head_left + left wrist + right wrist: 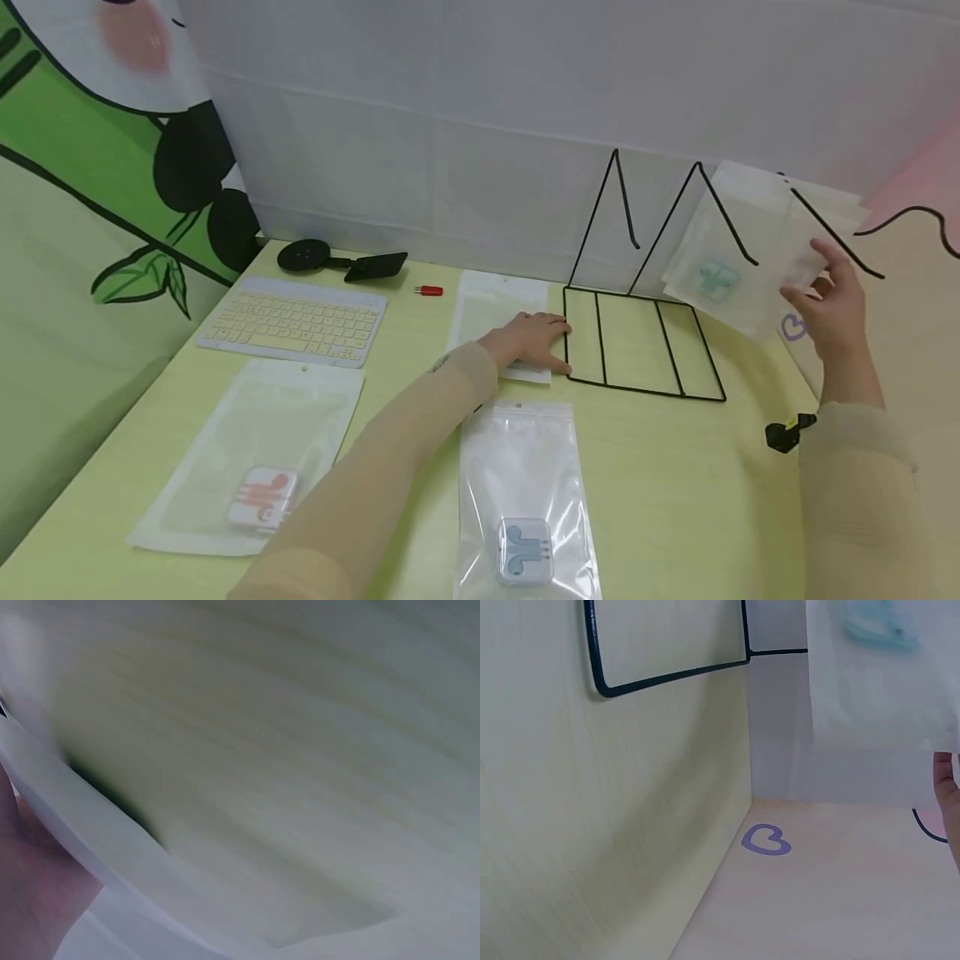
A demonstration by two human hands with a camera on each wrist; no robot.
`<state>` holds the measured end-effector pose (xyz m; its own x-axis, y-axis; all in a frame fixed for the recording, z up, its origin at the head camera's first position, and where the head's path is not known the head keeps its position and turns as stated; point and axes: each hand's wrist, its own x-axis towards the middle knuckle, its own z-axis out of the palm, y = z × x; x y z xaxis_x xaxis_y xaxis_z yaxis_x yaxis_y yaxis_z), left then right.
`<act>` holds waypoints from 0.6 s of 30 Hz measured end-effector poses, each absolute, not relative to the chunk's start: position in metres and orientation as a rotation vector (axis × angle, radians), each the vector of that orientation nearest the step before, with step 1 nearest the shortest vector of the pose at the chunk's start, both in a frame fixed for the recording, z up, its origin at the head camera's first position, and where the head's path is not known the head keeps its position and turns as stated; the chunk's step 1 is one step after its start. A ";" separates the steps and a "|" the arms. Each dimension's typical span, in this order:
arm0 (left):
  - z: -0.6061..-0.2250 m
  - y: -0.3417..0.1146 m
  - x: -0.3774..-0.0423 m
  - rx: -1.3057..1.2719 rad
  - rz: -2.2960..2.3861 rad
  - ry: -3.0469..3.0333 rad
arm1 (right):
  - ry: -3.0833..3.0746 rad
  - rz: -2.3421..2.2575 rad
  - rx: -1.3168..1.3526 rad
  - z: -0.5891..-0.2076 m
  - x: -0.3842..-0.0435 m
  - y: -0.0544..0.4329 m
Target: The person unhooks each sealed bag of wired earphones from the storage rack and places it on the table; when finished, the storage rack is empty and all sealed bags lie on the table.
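Observation:
My right hand [836,304] holds the right side of translucent white zip bags [738,250] at the raised prongs of a black wire rack [637,387]. Teal earphones [717,280] show through the front bag, and the rack's third prong passes at the bags' top edge. In the right wrist view, fingers [945,776] meet the bag's lower edge. My left hand [532,340] reaches over a flat white bag [498,304], its fingertips and thumb against the left rod of the rack's base. Pale, blurred surfaces fill most of the left wrist view, with part of the hand [37,885] at its edge.
A clear bag with blue earphones [525,550] lies at the front, and another with pink earphones [262,497] at the left. Behind are a white keyboard [296,321], a black stand [303,255] and a red USB stick [430,291]. A small black object [783,436] sits by the right edge.

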<state>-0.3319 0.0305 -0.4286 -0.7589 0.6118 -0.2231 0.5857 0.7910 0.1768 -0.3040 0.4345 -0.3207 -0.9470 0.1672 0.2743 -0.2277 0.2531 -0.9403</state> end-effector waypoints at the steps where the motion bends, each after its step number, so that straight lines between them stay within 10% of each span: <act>1: -0.429 0.031 -0.333 0.926 0.133 2.713 | -2.213 1.731 0.061 -0.322 -0.302 0.435; 18: -0.428 0.032 -0.333 0.908 0.149 2.705 | -2.293 1.440 0.053 -0.316 -0.282 0.428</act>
<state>-0.3327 0.0318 -0.4279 -0.7622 0.6040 -0.2330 0.5748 0.7970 0.1858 -0.2816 0.4285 -0.3164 -0.9066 0.1917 0.3759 -0.2552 0.4602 -0.8504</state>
